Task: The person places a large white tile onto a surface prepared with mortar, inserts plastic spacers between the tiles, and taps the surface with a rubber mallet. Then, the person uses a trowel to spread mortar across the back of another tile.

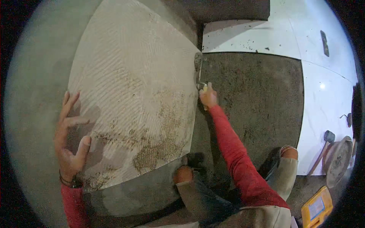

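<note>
A large tile (129,76) lies with its pale, ridged underside up, speckled with grey mortar toward its lower part. My left hand (72,144) is at its left edge, fingers apart, holding nothing. My right hand (208,97) grips the yellow handle of a trowel (198,64), whose mortar-smeared blade is at the tile's upper right edge, beside a square of dark grey mortar bed (254,91). My knees are at the lower edge, below that bed.
White marbled tiles (319,95) border the bed at top and right, with a dark bar (324,43) on them. A mallet (328,136) and a round dirty pan (338,159) sit at right, a yellow tool (317,207) at bottom right. A dark block (235,9) stands at top.
</note>
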The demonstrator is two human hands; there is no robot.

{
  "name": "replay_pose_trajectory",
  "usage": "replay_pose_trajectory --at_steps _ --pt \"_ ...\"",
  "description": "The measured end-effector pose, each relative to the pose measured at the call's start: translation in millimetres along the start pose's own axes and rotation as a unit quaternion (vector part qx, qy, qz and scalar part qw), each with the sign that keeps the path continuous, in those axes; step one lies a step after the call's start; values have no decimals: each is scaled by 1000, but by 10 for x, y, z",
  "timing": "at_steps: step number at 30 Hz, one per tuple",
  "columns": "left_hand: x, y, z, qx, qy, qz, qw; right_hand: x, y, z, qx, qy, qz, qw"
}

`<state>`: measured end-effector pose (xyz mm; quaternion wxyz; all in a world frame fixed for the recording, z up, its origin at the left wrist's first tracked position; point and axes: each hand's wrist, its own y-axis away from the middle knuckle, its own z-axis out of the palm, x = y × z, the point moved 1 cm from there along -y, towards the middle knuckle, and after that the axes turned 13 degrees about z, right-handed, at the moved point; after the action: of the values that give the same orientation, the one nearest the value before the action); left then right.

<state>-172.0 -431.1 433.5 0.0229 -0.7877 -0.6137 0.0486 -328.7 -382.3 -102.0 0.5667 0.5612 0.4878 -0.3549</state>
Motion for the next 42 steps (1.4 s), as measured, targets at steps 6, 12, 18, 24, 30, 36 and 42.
replay_pose_trajectory --at_steps 6,12,18,24,30,36,42 --pt "-120 24 53 20 17 30 999 -632 687 -127 -102 138 99 980" --pt "-66 -6 14 0 -10 6 1000 -122 328 -432 -129 -61 101 985" --pt "-99 -45 47 -15 -12 28 999 -172 -366 -296 -208 -67 207 954" --pt "-37 16 -51 -8 -24 13 1000 -978 -16 -286 -106 28 42 993" --pt "-16 -40 0 11 9 16 1000 -1846 403 -373 -88 50 2 995" --pt "2 3 -122 -4 1 29 1000 -2829 801 -259 -135 -17 -12 991" --pt "18 -55 -102 -3 22 50 999 -3455 1157 -410 -104 -37 -97 989"
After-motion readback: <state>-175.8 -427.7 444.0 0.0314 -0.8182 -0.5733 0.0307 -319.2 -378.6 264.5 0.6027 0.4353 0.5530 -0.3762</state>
